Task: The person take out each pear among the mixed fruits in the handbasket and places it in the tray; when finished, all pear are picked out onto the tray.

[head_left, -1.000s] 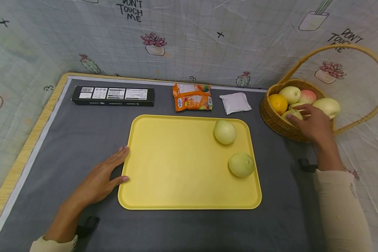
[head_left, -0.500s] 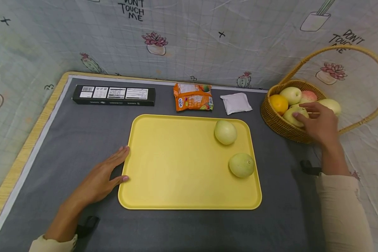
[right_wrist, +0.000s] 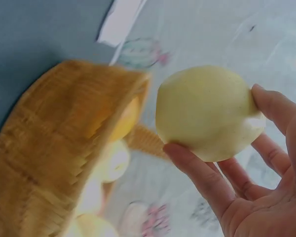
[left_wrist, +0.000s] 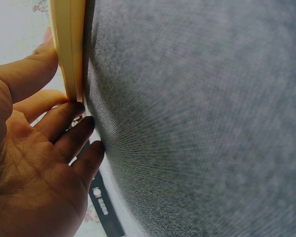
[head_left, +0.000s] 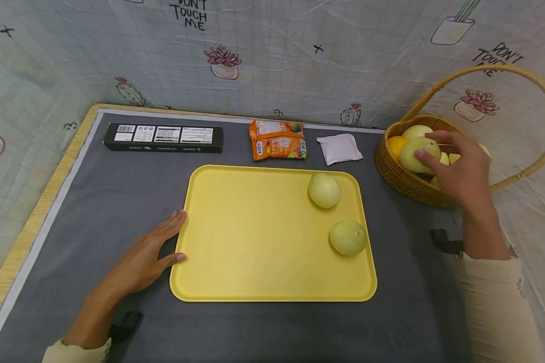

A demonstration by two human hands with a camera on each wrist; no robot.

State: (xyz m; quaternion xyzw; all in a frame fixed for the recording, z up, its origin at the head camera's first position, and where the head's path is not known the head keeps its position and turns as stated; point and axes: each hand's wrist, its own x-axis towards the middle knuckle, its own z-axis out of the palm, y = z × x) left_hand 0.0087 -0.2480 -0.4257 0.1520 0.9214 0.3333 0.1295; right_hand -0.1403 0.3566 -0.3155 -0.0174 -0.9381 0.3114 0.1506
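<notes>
My right hand point(head_left: 465, 174) holds a round pale green fruit point(head_left: 420, 154) between thumb and fingers, above the wicker basket point(head_left: 406, 184) on the right. In the right wrist view, the same fruit point(right_wrist: 207, 111) sits at the fingertips, apart from the basket's rim. My left hand point(head_left: 141, 262) touches the left rim of the yellow tray point(head_left: 254, 237) with fairly straight fingers and thumb. The left wrist view shows the hand point(left_wrist: 44, 143) with its thumb and index finger at the tray's edge. Two more pale green fruits, one farther back point(head_left: 325, 190) and one nearer point(head_left: 347, 237), rest on the tray's right side.
Behind the tray lie a long black box point(head_left: 163, 138), an orange snack packet point(head_left: 278, 140) and a small white pouch point(head_left: 339, 148). The basket still contains an orange point(head_left: 396, 145) and other pale fruits. Its tall handle point(head_left: 533, 75) arches up to the right.
The right hand has gripped a pale green fruit in the basket and lifted it above the other fruits. The left hand and the tray have stayed in place.
</notes>
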